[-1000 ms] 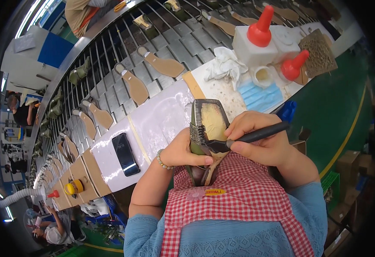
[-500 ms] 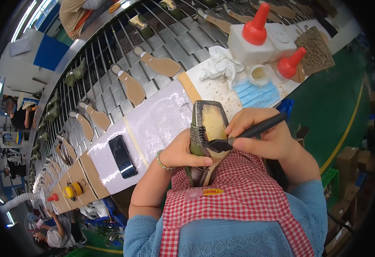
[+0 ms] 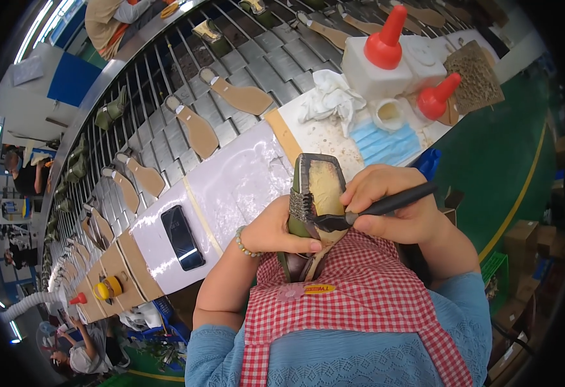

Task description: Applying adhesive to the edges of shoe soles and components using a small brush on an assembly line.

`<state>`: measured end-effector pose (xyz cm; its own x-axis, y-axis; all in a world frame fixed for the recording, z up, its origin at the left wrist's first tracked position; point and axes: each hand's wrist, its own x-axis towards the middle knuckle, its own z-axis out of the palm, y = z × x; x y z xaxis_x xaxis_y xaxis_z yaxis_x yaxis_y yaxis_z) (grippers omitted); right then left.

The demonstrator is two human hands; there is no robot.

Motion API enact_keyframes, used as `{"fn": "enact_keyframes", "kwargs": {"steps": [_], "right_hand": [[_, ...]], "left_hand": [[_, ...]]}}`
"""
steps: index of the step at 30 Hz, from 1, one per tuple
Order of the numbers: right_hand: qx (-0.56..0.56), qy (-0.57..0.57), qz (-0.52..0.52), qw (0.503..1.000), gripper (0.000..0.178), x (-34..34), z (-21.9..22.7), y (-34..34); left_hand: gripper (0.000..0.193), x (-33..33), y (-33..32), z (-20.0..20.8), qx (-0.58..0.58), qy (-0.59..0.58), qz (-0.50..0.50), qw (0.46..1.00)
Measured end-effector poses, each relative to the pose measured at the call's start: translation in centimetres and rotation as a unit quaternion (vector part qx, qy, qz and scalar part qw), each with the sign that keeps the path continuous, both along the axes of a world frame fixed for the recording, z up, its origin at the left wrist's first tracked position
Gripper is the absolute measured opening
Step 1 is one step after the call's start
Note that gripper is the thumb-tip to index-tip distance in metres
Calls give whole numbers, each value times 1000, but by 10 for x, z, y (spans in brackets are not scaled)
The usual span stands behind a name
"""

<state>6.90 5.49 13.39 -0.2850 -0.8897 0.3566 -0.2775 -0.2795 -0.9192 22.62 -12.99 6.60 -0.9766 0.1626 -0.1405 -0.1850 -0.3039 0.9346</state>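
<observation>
Factory floor with a slatted grey conveyor behind a long white bench [image 3: 231, 187]. Nearest the viewer, over a red-checked apron, the left hand [image 3: 276, 229] is closed around the side of an olive-green shoe upper with a pale yellowish sole face [image 3: 318, 193], which it holds upturned just above the lap; the shoe's long axis runs from the apron away toward the bench. The right hand [image 3: 392, 203], fingers curled shut, grips a black-handled brush [image 3: 379, 209] lying crosswise to that axis, its bristle end touching the sole's near part from the right. Farther off on the bench lie a black phone [image 3: 182, 237], a white crumpled cloth [image 3: 331, 100], and two white bottles with red nozzles [image 3: 382, 55].
</observation>
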Motion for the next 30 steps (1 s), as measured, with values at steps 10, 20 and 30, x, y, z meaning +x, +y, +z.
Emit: {"fn": "enact_keyframes", "kwargs": {"steps": [10,20,30], "right_hand": [[-23,215,-138,967,20,2,1,1],[52,34,-298,953,20,-34,11,38],[248,211,-394,859,24,-105,-60,19]], "left_hand": [[63,6,-4,-8,12,-1,3,1000],[79,30,-7,-22,91,-6,61,994],[86,59,-6,-60,23,8,221,975]]}}
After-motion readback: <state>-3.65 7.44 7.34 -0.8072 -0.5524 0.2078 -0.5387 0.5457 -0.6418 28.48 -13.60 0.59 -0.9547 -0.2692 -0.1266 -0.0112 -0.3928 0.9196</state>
